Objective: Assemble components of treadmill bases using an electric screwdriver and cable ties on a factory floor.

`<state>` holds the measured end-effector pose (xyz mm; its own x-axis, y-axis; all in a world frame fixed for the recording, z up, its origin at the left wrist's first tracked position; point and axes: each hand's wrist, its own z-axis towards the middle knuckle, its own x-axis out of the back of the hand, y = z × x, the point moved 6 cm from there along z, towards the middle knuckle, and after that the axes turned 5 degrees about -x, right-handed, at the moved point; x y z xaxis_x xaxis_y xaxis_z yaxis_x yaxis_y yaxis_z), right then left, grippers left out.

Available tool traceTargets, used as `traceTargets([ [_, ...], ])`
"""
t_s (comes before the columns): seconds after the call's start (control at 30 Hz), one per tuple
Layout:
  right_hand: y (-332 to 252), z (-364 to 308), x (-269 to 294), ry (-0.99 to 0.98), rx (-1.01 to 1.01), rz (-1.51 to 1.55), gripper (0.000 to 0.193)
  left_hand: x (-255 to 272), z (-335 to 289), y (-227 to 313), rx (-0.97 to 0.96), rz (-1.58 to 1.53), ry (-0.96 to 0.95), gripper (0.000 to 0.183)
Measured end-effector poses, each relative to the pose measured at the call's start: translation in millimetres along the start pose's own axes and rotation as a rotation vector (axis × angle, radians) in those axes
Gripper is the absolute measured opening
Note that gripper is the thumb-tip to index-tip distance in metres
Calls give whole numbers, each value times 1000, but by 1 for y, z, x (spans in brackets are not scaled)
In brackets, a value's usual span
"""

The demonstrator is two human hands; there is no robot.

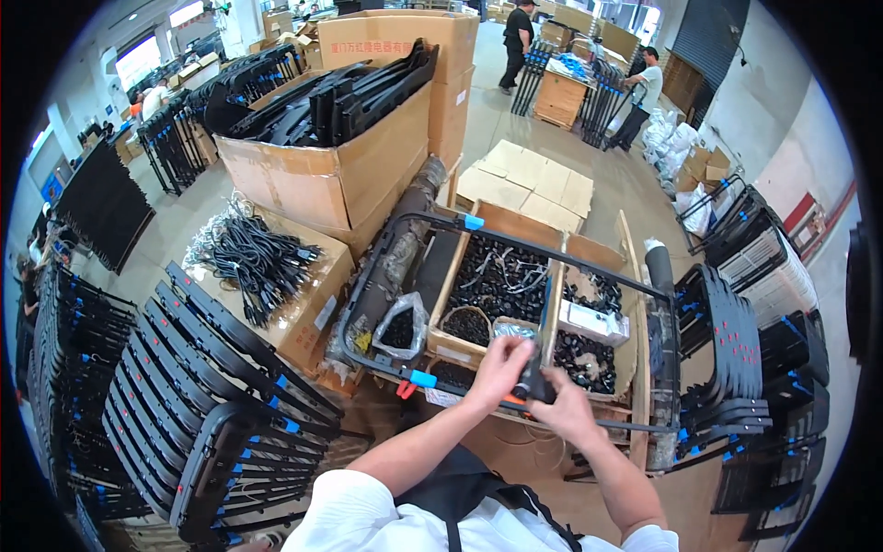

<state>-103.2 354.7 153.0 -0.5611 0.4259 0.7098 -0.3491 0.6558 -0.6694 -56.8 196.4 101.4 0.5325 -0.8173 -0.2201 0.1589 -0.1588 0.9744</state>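
My left hand [501, 368] is closed, with thumb and fingers pinching the upper end of a dark, roughly cylindrical part [533, 375]. On the lower right side of that part, my right hand [566, 409] curls its fingers round it. Its exact kind is hidden by the fingers. Beneath both hands runs the near bar of a black rectangular tube frame [441, 382], which lies across two padded rails and carries blue clips [423, 379] and a red piece [405, 390]. Wooden bins [448, 352] full of small black parts sit inside the frame's outline, just beyond my hands.
A plastic-lined bag [411, 342] and a white box [593, 322] stand among the bins. Black cables [258, 262] lie on a carton at left; a large carton [285, 175] holds black panels behind. Stacked frames [184, 368] flank me. Two people stand at the far right.
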Motion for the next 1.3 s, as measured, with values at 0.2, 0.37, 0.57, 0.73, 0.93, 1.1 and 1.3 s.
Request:
traceTargets([
  [0.2, -17, 64, -92, -121, 161, -340, 72, 83, 15, -104, 571, -104, -183, 48],
  [0.37, -57, 145, -138, -95, 234, -375, 72, 152, 78, -103, 449, 191, 104, 54],
  [0.57, -79, 260, -174, 39, 258, -227, 78, 214, 188, -91, 269, 485, 216, 66],
  [0.73, -76, 308, -182, -17, 148, -321, 75, 227, 229, -122, 353, 519, 185, 73],
  [0.93, -67, 333, -176, -57, 126, -363, 69, 220, 247, -133, 352, 475, 219, 72],
  [1.1, -62, 339, -175, -72, 141, -382, 70, 219, 253, -145, 384, 431, 163, 69],
  [1.3, -60, 343, -170, -104, 136, -400, 79, 215, 262, -154, 338, 522, 192, 65],
])
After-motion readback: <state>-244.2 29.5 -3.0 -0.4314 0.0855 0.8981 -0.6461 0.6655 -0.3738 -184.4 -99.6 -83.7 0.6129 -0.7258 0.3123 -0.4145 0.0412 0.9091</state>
